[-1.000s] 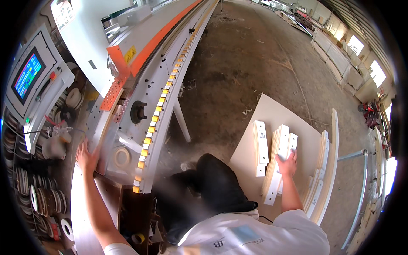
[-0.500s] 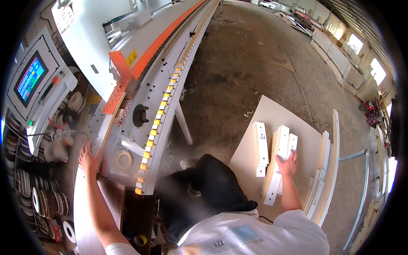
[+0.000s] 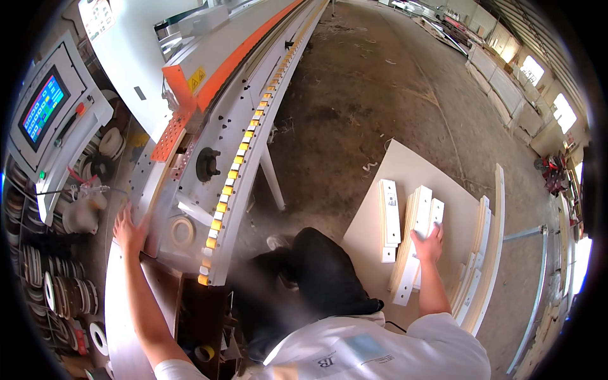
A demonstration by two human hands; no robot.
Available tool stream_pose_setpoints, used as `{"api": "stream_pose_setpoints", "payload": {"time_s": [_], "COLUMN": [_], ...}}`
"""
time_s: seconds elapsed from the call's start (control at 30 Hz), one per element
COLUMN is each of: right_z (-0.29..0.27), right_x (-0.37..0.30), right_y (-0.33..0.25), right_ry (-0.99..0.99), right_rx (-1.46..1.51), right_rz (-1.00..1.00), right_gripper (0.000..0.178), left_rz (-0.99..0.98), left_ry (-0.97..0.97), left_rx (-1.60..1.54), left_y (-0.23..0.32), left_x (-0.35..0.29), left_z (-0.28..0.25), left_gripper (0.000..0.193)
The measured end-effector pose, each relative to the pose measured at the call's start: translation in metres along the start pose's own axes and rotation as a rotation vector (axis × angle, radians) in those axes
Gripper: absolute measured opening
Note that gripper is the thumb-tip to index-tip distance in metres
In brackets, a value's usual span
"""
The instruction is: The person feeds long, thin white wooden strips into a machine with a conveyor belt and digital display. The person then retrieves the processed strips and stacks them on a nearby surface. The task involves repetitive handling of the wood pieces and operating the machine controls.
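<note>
My left hand (image 3: 129, 233) lies with its fingers spread at the near end of a wooden strip (image 3: 154, 193) on the machine's bed, beside the orange perforated guard (image 3: 170, 138). Whether the palm presses on the strip or the bed, I cannot tell. To the right, my right hand (image 3: 429, 244) rests with fingers apart on a stack of white-faced strips (image 3: 416, 218) with pale wood edges. It covers part of a shorter white strip (image 3: 436, 210). Another pair of white strips (image 3: 389, 215) lies left of it on a large pale board (image 3: 394, 164).
Yellow and white rollers (image 3: 221, 207) line the machine's rail. A control panel (image 3: 45, 107) with a lit screen stands at left, above shelved rolls of edge banding (image 3: 50, 288). A tape roll (image 3: 182, 232) lies on the bed. Long strips (image 3: 498, 221) and a metal frame (image 3: 543, 253) are at right.
The view shifts a little, so the machine and my left hand appear slightly higher and farther left. Both hands otherwise keep their places, and the strips lie as before.
</note>
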State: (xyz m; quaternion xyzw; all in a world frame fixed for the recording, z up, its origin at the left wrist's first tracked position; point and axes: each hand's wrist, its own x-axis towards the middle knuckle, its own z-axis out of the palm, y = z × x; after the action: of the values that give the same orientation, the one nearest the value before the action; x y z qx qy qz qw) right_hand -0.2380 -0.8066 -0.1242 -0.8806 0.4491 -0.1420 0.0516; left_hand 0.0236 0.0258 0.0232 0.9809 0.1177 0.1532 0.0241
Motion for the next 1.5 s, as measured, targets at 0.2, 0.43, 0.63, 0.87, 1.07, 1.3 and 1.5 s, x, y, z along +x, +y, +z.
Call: {"api": "stream_pose_setpoints", "payload": {"time_s": [0.2,0.43,0.63,0.87,1.07,1.3,1.5], "right_z": [-0.004,-0.005,0.004,0.003,0.001,0.004,0.003], "right_x": [-0.001,-0.001,0.002,0.002,0.002,0.004,0.003], "right_y": [-0.006,-0.010,-0.007,-0.001,-0.005,-0.007,-0.021], "right_ry": [-0.035,-0.027,-0.010,-0.065,-0.096,-0.049,-0.081], "right_rx": [0.012,0.017,0.014,0.015,-0.010,0.006,-0.034], "right_rz": [0.017,0.032,0.015,0.050,0.039,0.012,0.056], "right_gripper": [0.099,0.100,0.100,0.103,0.101,0.099,0.100], "left_rz": [0.007,-0.011,0.032,0.024,-0.028,-0.039,-0.014], "left_ry": [0.020,0.003,0.037,0.046,0.014,0.009,-0.017], "left_rx": [-0.033,0.016,0.006,-0.060,-0.035,-0.080,-0.044], "left_y": [-0.007,0.003,-0.009,-0.008,-0.002,-0.001,-0.002], "left_x": [0.000,-0.001,0.000,0.001,-0.003,-0.003,-0.001], "left_z": [0.003,-0.007,0.000,0.002,-0.006,-0.007,-0.007], "left_gripper": [0.079,0.077,0.078,0.079,0.083,0.085,0.084]}}
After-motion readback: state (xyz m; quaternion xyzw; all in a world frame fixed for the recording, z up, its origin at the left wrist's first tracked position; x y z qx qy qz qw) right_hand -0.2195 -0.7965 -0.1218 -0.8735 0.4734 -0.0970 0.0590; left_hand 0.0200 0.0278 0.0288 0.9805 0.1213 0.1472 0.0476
